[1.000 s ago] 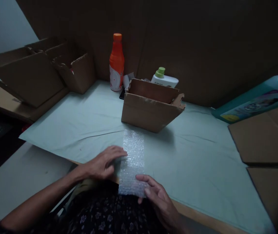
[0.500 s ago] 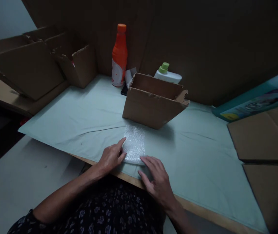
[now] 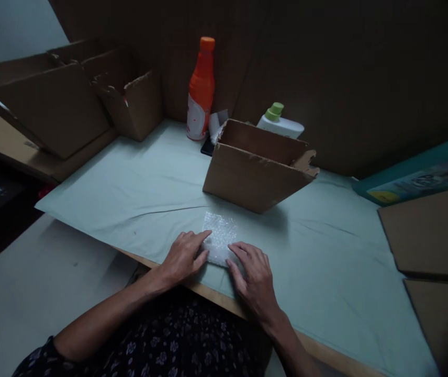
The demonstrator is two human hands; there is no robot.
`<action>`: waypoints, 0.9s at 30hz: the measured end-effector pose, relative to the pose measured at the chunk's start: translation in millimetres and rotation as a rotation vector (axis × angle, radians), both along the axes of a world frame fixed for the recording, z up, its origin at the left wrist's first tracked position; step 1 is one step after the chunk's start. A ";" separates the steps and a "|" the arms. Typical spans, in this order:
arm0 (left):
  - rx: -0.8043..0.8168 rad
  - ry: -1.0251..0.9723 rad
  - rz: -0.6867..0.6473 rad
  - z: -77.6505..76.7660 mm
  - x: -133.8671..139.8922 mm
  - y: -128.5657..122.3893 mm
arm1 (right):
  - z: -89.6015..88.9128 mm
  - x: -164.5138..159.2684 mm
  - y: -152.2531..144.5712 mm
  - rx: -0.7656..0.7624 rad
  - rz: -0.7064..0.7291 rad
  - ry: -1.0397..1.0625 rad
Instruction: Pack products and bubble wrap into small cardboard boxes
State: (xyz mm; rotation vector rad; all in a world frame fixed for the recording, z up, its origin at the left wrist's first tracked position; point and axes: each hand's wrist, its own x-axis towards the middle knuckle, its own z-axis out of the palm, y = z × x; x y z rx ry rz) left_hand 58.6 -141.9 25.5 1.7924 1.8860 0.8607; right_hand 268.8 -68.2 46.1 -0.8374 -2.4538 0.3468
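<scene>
A small sheet of clear bubble wrap (image 3: 221, 229) lies on the pale green cloth close to the table's front edge, its near part looking thicker and whiter than its far part. At its left edge is my left hand (image 3: 185, 256), index finger reaching onto the wrap and thumb at the near corner. My right hand (image 3: 252, 273) takes the right edge between thumb and index finger, the other fingers curved beside it. Just beyond the wrap stands an open cardboard box (image 3: 257, 175) with ragged edges.
Behind the box are an orange bottle (image 3: 201, 89), a white bottle with a green cap (image 3: 281, 125) and a dark flat object (image 3: 207, 147). More cardboard boxes (image 3: 141, 107) stand at left. To the right are a teal package (image 3: 416, 167) and cardboard flaps (image 3: 428, 235).
The bubble wrap looks shorter, its near edge folded over. My right thumb has come up to the wrap's edge, and both hands sit slightly farther onto it. The view has shifted a little.
</scene>
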 end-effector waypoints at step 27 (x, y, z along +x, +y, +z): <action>0.011 -0.703 0.293 1.1 -0.5 1.3 | -6.6 -28.1 26.7 -0.173 -0.045 -0.001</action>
